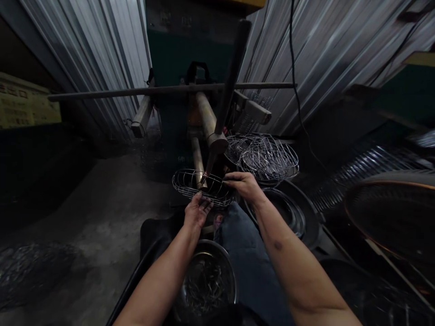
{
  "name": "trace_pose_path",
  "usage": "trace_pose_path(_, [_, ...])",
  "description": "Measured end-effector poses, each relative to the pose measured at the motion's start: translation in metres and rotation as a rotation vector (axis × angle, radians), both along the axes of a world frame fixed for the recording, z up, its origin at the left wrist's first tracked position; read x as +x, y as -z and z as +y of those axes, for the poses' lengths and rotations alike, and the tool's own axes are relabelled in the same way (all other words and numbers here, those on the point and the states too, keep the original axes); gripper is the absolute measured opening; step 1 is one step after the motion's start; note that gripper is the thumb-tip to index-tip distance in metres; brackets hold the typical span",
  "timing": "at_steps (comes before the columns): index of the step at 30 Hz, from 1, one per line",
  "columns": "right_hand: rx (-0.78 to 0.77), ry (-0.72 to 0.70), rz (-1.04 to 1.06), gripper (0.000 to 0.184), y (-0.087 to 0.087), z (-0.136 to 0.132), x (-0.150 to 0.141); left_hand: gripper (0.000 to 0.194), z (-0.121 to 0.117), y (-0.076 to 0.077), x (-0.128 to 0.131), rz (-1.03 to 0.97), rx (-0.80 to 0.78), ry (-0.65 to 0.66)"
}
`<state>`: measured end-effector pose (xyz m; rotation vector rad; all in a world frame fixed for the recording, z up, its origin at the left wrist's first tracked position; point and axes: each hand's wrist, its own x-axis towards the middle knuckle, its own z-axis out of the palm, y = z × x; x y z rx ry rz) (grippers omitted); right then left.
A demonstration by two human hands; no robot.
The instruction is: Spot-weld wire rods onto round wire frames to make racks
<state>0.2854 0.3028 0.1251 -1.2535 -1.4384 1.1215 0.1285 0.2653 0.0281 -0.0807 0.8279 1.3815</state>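
Observation:
An oval wire basket (203, 188) of bright metal rods is held up in front of me, above my lap. My left hand (197, 210) is shut on its near rim. My right hand (244, 186) grips its right end, with the fingertips pinching the wires. A wooden-handled lever (217, 122) of a green machine rises just behind the basket, and its lower metal tip reaches down into the basket's far side. A steel bowl (208, 280) holding loose wire pieces sits below my hands, between my knees.
A stack of finished wire baskets (267, 158) lies just right of my right hand. A long wooden pole (170, 89) crosses the green machine (176, 50). Corrugated metal sheets (326, 59) stand behind. Large round dark pans lie at right, and a concrete floor (102, 217) spreads left.

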Motion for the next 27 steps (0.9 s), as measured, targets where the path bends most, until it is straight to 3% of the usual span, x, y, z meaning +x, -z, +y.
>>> trace_pose_path(6, [0.058,0.018,-0.039,0.022,0.0,0.0,0.001,0.02,0.003,0.002,0.002,-0.021,0.043,-0.047])
trace_pose_path(13, [0.124,0.075,-0.053,0.02,0.01,0.007,0.001,0.022,0.01,0.009,0.001,-0.002,0.054,-0.085])
trace_pose_path(17, [0.23,0.187,-0.267,0.02,0.007,-0.009,-0.004,0.02,0.011,0.011,0.0,0.006,0.08,-0.084])
trace_pose_path(19, [0.397,0.312,-0.442,0.02,0.004,-0.029,-0.016,0.019,0.012,0.011,-0.001,0.019,0.098,-0.101])
trace_pose_path(21, [0.521,0.352,-0.537,0.021,0.004,-0.051,-0.036,0.017,0.011,0.011,0.0,0.065,0.119,-0.118])
trace_pose_path(24, [0.532,0.317,-0.594,0.023,0.008,-0.069,-0.07,0.013,0.009,0.011,0.002,0.154,0.136,-0.121])
trace_pose_path(27, [0.464,0.403,-0.693,0.018,0.015,-0.066,-0.094,0.01,0.006,0.01,0.003,0.241,0.129,-0.113])
